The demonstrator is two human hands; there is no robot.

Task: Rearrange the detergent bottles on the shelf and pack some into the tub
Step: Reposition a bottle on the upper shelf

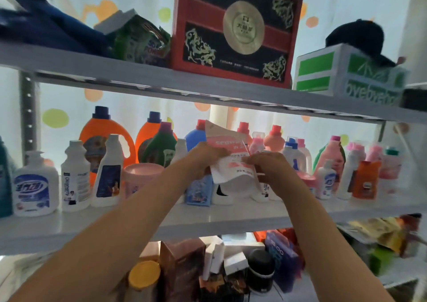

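Both hands, left hand and right hand, pinch a pouch between them.

My hands' fingers vanish behind the pouch — its print too blurred to read; teal bottle cut off at the left edge.

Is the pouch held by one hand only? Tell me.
No, the left hand and the right hand both grip the pink and white pouch.
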